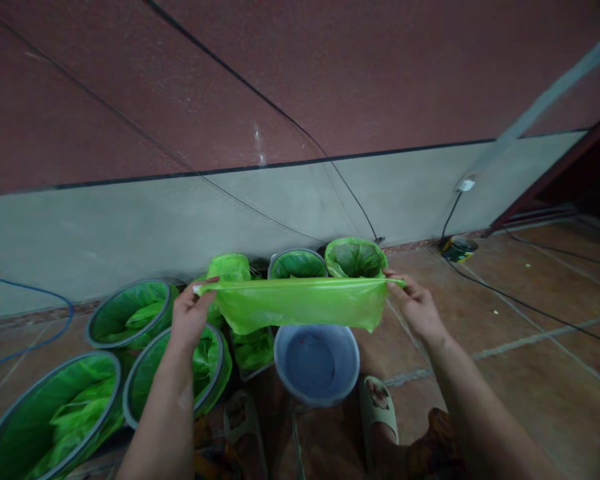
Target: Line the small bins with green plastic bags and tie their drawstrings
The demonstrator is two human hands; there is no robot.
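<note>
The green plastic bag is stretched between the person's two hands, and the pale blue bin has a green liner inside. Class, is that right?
Not quite: the head view shows the pale blue bin with no green liner inside. The green plastic bag is indeed stretched between the left hand and right hand.

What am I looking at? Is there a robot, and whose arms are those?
No robot here, just a person's own two bare hands. The camera sits on the person's head and looks forward and down, so you see what they'd see. The left hand and right hand hold a thin green bag stretched out between them. On the tiled floor stand several bins lined with green plastic, plus a bluish basin close to the person's slippers.
</note>
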